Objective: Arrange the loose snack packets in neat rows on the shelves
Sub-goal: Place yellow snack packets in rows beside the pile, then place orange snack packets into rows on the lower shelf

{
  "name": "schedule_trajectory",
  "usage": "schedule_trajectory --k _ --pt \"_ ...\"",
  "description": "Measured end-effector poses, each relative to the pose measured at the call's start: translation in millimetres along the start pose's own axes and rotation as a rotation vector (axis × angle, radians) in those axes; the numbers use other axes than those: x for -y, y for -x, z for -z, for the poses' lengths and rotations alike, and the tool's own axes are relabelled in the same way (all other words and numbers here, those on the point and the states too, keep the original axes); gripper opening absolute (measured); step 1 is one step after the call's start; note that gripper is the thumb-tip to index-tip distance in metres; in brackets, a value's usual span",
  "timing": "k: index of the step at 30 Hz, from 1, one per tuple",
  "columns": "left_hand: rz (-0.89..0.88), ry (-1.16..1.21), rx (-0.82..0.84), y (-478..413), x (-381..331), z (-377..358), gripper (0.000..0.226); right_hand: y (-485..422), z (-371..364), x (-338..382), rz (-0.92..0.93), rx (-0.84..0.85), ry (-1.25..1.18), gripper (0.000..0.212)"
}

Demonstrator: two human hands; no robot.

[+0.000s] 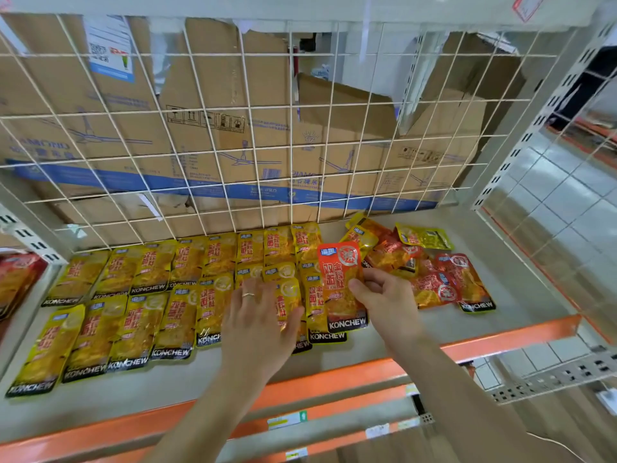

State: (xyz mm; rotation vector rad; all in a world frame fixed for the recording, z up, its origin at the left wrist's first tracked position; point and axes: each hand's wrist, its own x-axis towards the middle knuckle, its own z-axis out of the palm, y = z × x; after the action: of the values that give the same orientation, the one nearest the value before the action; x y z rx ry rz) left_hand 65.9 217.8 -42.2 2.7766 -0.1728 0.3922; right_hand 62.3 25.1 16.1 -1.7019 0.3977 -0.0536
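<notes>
White shelf (417,329) backed by wire mesh (291,128) carries yellow packets (140,295) in rows. The left hand (260,315) lies flat on them, likely steadying the row. The right hand (384,295) keeps a narrow grip, pinching a red packet (340,282) beside the loose heap (444,279).

Flat yellow foil snack packets (152,267) lie in two rows: eight in the back row and at least eight in the front one (the left hand (263,322) covers part of it, so the exact figure cannot be told). There is one orange-red foil packet (340,285) in the right hand (384,302), and a loose heap (447,289) of roughly six more, overlapping too much for a firm count, with one yellow-green packet (424,237) among them. Two hands show, and one gold ring (248,294).
</notes>
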Motion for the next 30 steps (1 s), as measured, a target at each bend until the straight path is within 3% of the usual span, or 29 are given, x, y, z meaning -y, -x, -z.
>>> schedule_trajectory --k 9,30 --pt "-0.280 -0.124 0.246 -2.3 -11.9 -18.8 0.060 -0.1 -1.8 3.4 0.025 0.032 -0.061 0.025" --pt "-0.284 -0.167 0.239 -2.7 -16.9 -26.8 0.061 -7.0 -3.1 0.7 0.019 0.039 -0.104 0.021"
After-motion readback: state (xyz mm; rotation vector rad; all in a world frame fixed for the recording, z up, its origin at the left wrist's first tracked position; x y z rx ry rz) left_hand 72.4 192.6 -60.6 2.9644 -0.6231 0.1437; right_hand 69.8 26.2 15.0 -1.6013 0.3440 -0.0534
